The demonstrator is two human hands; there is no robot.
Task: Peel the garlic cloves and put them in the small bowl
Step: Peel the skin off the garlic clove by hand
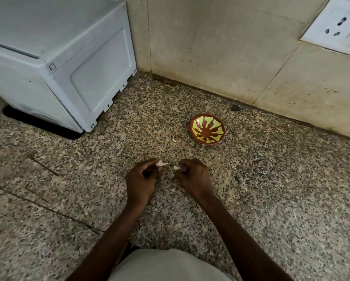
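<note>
In the head view, the person's left hand [142,177] pinches a pale garlic clove [161,163] at its fingertips, and the right hand [192,176] pinches a smaller pale piece of garlic [177,167]; whether that piece is a clove or loose skin cannot be told. The two hands sit close together but apart, low over the speckled stone counter [271,199]. The small bowl [207,132], red-brown with a yellow pattern, stands farther off and to the right, near the wall, and looks empty. A pale scrap [174,139] lies on the counter just left of the bowl. The step in hand seems to be peeling; next, the skin must come away cleanly before the bare clove is carried far-right and dropped into the bowl.
</note>
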